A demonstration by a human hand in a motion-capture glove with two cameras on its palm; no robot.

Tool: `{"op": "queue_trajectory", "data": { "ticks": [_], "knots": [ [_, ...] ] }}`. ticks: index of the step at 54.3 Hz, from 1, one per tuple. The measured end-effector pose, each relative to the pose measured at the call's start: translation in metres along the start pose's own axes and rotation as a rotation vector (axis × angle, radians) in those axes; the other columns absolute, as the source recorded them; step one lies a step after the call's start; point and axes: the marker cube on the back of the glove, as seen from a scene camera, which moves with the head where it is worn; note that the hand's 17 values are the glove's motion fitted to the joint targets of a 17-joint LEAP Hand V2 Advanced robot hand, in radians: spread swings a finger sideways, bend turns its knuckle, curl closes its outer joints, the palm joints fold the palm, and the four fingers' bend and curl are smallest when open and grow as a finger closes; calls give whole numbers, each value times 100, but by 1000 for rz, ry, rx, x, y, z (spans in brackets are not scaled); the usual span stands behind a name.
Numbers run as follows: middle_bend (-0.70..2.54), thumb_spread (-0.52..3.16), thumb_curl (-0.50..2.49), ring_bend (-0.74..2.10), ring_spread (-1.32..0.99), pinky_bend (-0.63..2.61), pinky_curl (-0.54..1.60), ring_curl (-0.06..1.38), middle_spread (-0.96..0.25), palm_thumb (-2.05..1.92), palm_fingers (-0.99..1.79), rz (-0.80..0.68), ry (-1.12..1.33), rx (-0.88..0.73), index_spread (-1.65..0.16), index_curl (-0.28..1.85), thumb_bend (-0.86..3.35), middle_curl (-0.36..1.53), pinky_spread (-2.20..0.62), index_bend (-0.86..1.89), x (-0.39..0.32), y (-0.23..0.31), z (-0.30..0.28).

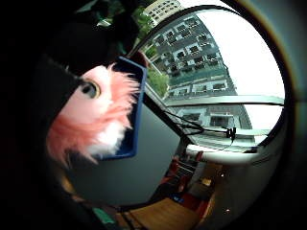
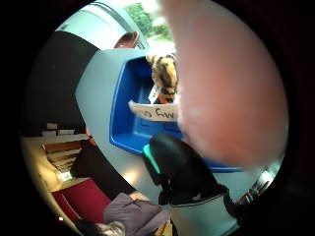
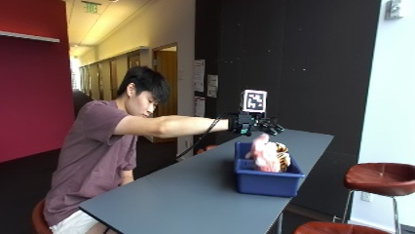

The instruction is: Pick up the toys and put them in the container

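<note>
One arm outstretched | right hand [image 3: 257, 123] above blue container [image 3: 267, 181] | grip pinching pink toy [image 3: 266, 155]

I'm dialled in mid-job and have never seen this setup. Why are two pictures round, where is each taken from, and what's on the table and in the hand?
There is no machine here: a person sits at a grey table and works with the right hand, which wears a black glove with small cameras on its palm. The two round pictures come from those palm cameras, one at the little-finger side and one at the thumb side, looking out at whatever the hand is over. The ordinary picture is from a camera beside the table.

On the table stands a blue bin. A striped tiger toy already lies inside it. The hand is stretched out above the bin, and a pink fluffy toy hangs just below it, partly down in the bin. The grip itself is hidden, so I cannot say whether the toy is held or already let go.
</note>
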Motion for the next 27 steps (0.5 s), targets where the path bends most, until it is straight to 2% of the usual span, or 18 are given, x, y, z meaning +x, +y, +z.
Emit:
{"op": "queue_trajectory", "data": {
  "ticks": [1, 2, 3, 7, 12, 17, 19, 23, 27],
  "knots": [
    [94, 96, 80, 80, -29, 86, 64, 64, -15, -3, -11, -2, -10, -3, -23, 96, -13, 60, -12, 55, 2, 1, 1],
    [79, 96, 77, 69, -25, 92, 63, 59, -15, -8, -33, 4, -25, -1, -24, 90, -14, 54, -10, 45, 5, 3, 1],
    [72, 98, 75, 64, -22, 95, 61, 56, -15, -10, -37, 29, -44, 3, -24, 86, -13, 51, -8, 37, 6, 3, 1],
    [50, 100, 65, 47, -15, 98, 56, 46, -14, -15, -35, 152, -94, 28, -26, 74, -13, 43, -3, 18, 9, 4, -4],
    [35, 103, 56, 36, -9, 94, 54, 40, -14, -16, -27, 268, -123, 72, -28, 63, -12, 38, 1, 10, 13, 8, -12],
    [27, 105, 48, 31, -5, 88, 51, 38, -14, -15, -22, 32, -72, 97, -28, 56, -11, 36, 4, 10, 23, 28, -13],
    [24, 105, 45, 30, -4, 86, 49, 37, -14, -15, -20, 61, -72, 100, -28, 54, -11, 35, 4, 10, 25, 30, -13],
    [21, 106, 40, 28, -3, 82, 47, 37, -14, -15, -17, 307, -128, 98, -28, 50, -11, 35, 5, 10, 27, 25, -16],
    [19, 106, 36, 25, -2, 80, 45, 36, -14, -15, -15, 176, -104, 101, -27, 46, -11, 35, 6, 11, 25, 34, -15]
  ]
}}
